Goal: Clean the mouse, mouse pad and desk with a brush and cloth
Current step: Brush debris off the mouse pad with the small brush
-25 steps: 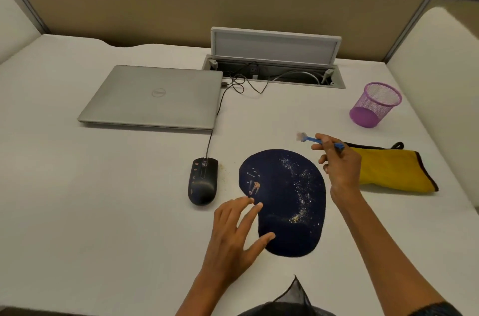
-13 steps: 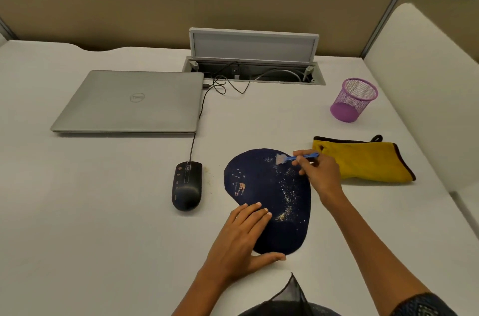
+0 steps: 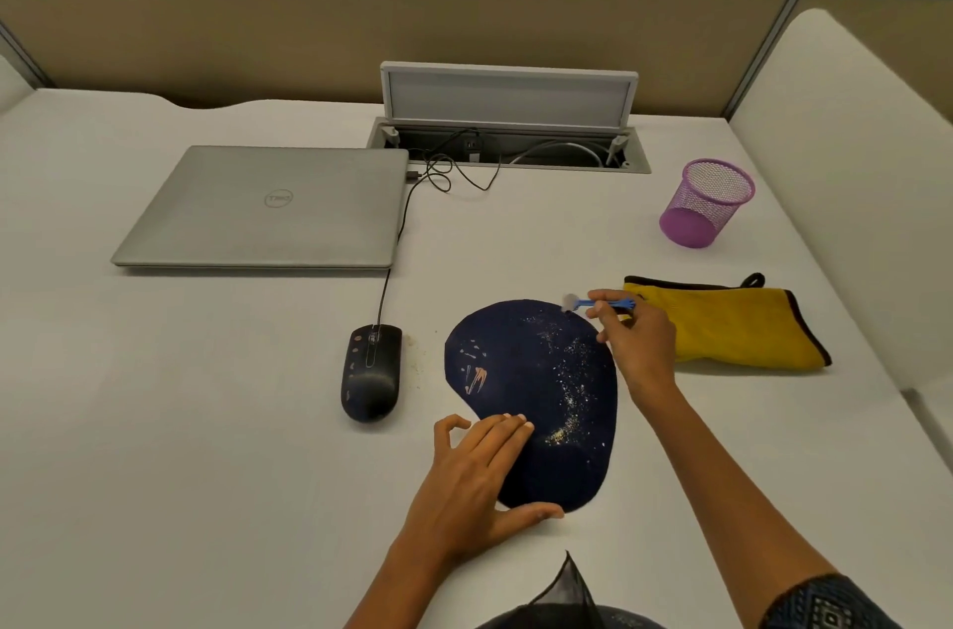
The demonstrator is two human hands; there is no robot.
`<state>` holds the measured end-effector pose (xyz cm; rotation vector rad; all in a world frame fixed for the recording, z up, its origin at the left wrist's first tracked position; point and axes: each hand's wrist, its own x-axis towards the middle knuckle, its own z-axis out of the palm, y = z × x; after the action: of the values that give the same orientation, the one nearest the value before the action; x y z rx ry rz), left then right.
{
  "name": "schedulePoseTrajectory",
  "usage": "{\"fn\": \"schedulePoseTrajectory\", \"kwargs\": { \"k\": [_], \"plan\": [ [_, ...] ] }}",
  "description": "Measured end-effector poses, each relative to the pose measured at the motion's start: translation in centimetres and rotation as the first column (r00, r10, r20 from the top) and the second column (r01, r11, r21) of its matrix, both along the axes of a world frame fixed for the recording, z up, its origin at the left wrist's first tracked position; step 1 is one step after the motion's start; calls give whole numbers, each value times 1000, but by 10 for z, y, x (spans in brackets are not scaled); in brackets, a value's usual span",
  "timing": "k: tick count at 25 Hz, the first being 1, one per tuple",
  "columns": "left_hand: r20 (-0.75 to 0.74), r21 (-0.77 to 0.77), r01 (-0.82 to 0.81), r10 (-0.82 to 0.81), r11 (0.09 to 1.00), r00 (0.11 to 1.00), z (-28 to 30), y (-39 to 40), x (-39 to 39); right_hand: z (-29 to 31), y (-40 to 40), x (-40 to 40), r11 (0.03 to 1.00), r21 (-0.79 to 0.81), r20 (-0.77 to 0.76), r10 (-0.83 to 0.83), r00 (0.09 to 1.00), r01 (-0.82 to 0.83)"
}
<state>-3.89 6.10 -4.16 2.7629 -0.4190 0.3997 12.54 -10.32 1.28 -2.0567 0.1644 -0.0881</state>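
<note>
A dark blue mouse pad (image 3: pixel 536 370) speckled with pale crumbs lies on the white desk (image 3: pixel 206 422). My left hand (image 3: pixel 479 479) rests flat on the pad's near left edge, fingers spread. My right hand (image 3: pixel 639 344) grips a small blue brush (image 3: pixel 598 303); its pale bristle head touches the pad's far right rim. To the left of the pad sits a black wired mouse (image 3: pixel 371 373) with smudges on it, and a few crumbs dot the desk beside it. A yellow cloth (image 3: pixel 732 324) with dark trim lies just right of my right hand.
A shut silver laptop (image 3: pixel 268 205) lies at the back left, the mouse cable running up to it. Behind stands an open cable box (image 3: pixel 508 112) with wires. A purple mesh cup (image 3: pixel 706 203) is at the back right. A padded divider (image 3: pixel 851 164) bounds the right side.
My left hand has settled flat onto the pad's near edge. My right hand brought the brush down from above the desk onto the pad, and it now sits at the pad's far right rim.
</note>
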Motion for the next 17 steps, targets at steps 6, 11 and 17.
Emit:
{"fn": "schedulePoseTrajectory", "kwargs": {
  "k": [6, 11, 17],
  "plan": [
    [-6, 7, -15, 15, 1000, 1000, 0, 0, 0, -2, 14, -15, 938, 163, -66, 320, 945, -307],
    [-11, 4, -14, 14, 1000, 1000, 1, 0, 0, -7, 5, -9, 992, 37, -24, 119, 993, -118],
    [-9, 6, -16, 16, 1000, 1000, 0, -1, 0, -6, 11, -20, 929, 173, -24, 337, 941, -329]
  ]
}}
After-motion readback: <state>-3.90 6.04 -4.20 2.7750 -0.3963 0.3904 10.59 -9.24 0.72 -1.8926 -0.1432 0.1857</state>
